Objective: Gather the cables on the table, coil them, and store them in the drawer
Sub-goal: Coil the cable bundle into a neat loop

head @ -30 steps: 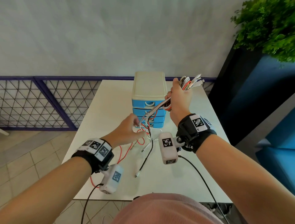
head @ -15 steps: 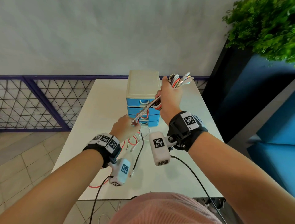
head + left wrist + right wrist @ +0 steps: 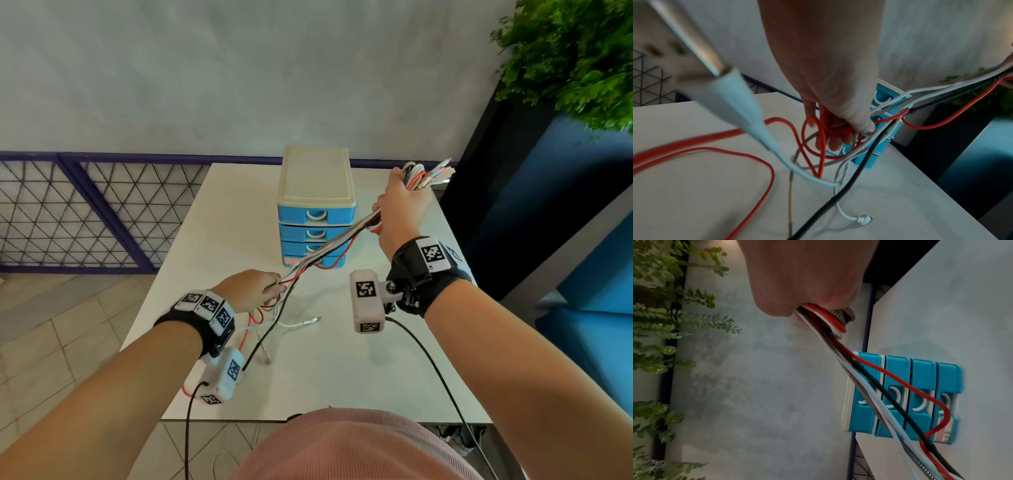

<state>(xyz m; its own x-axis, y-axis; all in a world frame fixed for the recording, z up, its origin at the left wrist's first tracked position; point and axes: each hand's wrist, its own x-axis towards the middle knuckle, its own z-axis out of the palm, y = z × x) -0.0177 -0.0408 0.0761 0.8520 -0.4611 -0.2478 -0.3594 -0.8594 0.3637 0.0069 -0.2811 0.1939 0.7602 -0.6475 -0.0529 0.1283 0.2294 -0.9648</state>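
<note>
Right hand (image 3: 400, 209) at center right fists the cables (image 3: 329, 246) above the table (image 3: 239, 219), left hand (image 3: 251, 289) fingers curled round them lower down.

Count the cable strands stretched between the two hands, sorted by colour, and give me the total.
Red cable: 1
Black cable: 1
White cables: 2, as far as the wrist views show
Braided striped cable: 1
Total: 5 cables
</note>
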